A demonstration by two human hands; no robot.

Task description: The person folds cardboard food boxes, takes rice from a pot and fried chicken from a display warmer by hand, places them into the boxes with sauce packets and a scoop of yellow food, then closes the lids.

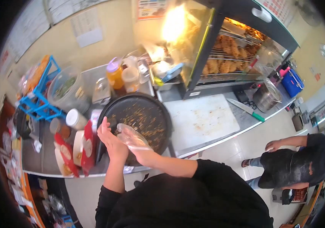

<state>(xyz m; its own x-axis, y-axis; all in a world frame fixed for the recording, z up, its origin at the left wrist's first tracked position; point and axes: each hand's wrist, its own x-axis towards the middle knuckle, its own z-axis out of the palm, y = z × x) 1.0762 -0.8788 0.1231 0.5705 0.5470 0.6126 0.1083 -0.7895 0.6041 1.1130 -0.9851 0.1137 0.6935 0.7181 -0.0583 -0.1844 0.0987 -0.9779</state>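
My left hand (112, 144) is bare and raised over the left edge of a round black pan (139, 109). Its fingers point away from me and hold nothing I can see. Just to its right is my right hand (135, 139), in a clear plastic glove, above the same pan. The two hands overlap near the wrists, and the far side of the gloved one is blurred. Brown crumbs (154, 122) lie scattered across the pan's floor. Two red-and-white paper food containers (87, 148) (67, 152) stand left of my left hand, with food in them.
Right of the pan lies a stained white cutting board (202, 116), then a green-handled knife (245, 109) and a steel pot (267, 95). Behind stands a lit glass warming cabinet (228, 57) with fried food. Jars and a blue rack (38, 97) stand left. A co-worker (293, 162) stands at right.
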